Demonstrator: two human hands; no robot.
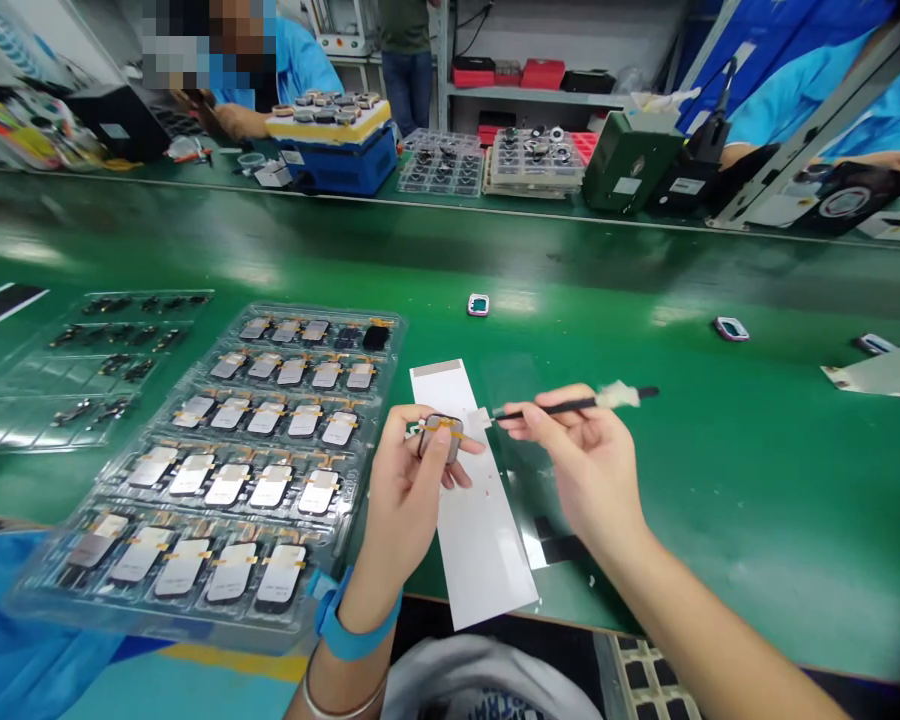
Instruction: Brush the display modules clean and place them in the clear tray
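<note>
- Far left of the white paper strip [487,560], a second clear plastic tray [37,400] is holding small dark parts in rows.
- Just left of the strip, a larger clear plastic tray [322,312] is carrying rows of flat silver-backed modules [227,485] with amber tape.
- Over the strip's left edge, my left hand [405,490] is clamping a rounded module [441,438] between thumb and fingers. Its amber tape is crossing the face I'm holding up. If my grip slackens, the module could drop onto the bench or tray edge; my fingertips could also snag that tape.
- Above the strip's right side, my right hand [581,460] is pinching a slim black stick [570,406] with a white tuft [619,395] bound round it. The hands are apart, but the stick's pale tip is reaching just beside the module, and I cannot tell if they're touching. A sudden jab could scratch the module's surface or tear its tape.
- Right of the strip, a small pink-rimmed part [731,329] is sitting on the green bench [720,520], well clear of my hands.
- Farther right, a white sheet [870,370] is lying near the bench's edge of view.
</note>
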